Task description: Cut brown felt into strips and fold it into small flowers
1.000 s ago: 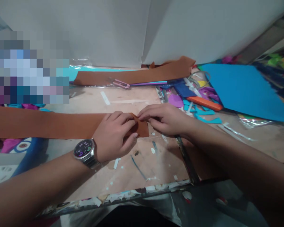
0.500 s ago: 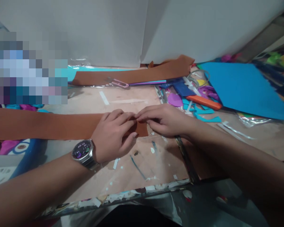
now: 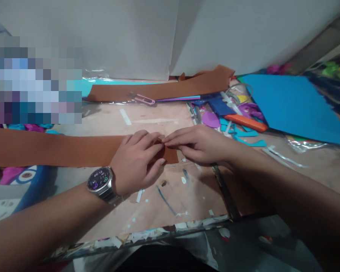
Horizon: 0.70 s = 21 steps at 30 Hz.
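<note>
Your left hand (image 3: 138,158) lies over the brown strip (image 3: 59,149), its fingers loosely bent and its thumb spread away from them, down by the strip's near edge. Whether it grips the strip or only presses it down, you cannot tell from here. Your right hand (image 3: 200,141) comes in from the other side, fingers nearly straight and bunched, thumb slightly apart below them; the tips meet the strip right beside your left fingertips, where any pinch is hidden.

The strip runs out well to the left of your left hand, and its short end (image 3: 171,155) shows just past those fingers, below the right fingertips. The step in hand looks like close fingertip work at the far edge near that end, perhaps lining up or creasing it. The next move seems to call for a steady left hand and small, careful motion from the right, so that the edge does not slip.

Beyond your left hand lie the pink snips (image 3: 144,99); beyond your right, an orange-handled tool (image 3: 246,122).
</note>
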Each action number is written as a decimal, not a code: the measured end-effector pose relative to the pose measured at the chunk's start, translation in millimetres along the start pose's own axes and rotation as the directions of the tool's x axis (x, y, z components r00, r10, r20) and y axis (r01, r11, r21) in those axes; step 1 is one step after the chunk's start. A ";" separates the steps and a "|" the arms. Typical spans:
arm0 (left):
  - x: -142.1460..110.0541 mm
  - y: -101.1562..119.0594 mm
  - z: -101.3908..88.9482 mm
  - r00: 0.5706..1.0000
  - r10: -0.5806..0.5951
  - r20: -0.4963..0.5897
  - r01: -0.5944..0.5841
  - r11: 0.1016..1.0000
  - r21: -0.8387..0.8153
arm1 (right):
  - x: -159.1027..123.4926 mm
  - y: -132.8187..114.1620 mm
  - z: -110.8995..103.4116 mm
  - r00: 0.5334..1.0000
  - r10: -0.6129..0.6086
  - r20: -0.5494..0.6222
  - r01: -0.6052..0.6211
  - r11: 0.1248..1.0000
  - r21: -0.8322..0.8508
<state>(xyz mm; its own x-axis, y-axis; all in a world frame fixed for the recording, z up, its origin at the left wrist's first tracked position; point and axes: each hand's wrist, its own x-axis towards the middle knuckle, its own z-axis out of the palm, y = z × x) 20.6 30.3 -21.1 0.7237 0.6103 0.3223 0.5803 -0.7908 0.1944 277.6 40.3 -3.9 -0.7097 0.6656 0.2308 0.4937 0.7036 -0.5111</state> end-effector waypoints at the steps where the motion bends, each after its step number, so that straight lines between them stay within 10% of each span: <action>1: -0.2 0.0 0.1 1.000 0.001 -0.001 -0.001 1.000 0.001 | -0.1 -0.7 0.0 1.000 0.002 0.005 -0.002 1.000 -0.009; 21: 0.7 -0.6 -0.2 1.000 -0.003 0.015 0.003 1.000 -0.013 | -2.6 -0.4 0.8 0.999 -0.011 0.035 0.013 0.998 -0.067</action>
<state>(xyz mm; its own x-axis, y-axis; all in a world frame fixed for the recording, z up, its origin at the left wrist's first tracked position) 20.6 31.2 -20.8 0.7275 0.6132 0.3078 0.5777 -0.7895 0.2074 278.9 38.1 -5.0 -0.7322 0.6487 0.2075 0.5165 0.7275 -0.4515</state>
